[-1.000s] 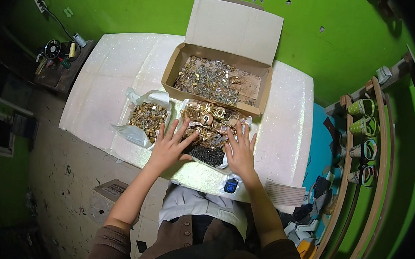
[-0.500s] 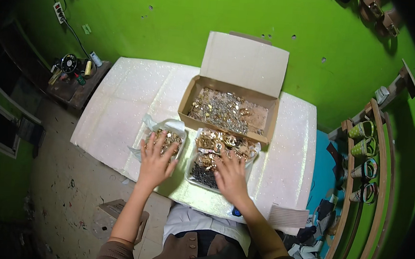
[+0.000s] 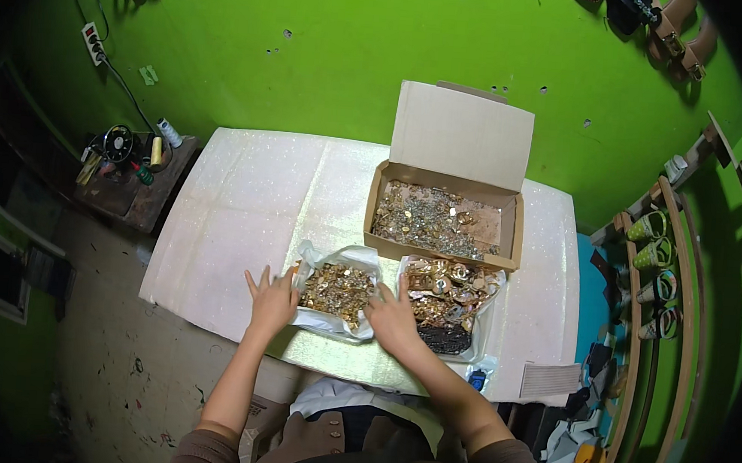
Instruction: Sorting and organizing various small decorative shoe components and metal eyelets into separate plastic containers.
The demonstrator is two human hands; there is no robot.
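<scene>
My left hand [image 3: 272, 300] lies flat with fingers spread on the left edge of a clear plastic bag of small gold metal pieces [image 3: 338, 288]. On that bag's right edge rests my right hand [image 3: 392, 316], fingers apart too. Just to the right lies a second plastic bag [image 3: 451, 290] with larger gold ornaments and a dark chain. Behind both stands an open cardboard box [image 3: 446, 222] full of small metal fittings, its lid upright.
All this sits on a white glittery table [image 3: 244, 205] against a green wall. A small blue object [image 3: 477, 380] and a ribbed grey card [image 3: 549, 380] lie at the table's front right. A dark side table with thread spools [image 3: 130, 167] stands left; a wooden rack [image 3: 653, 260] stands right.
Both hands have moved left, off the right-hand bag and onto the two sides of the left-hand bag. The view has also shifted, so the table sits more to the right.
</scene>
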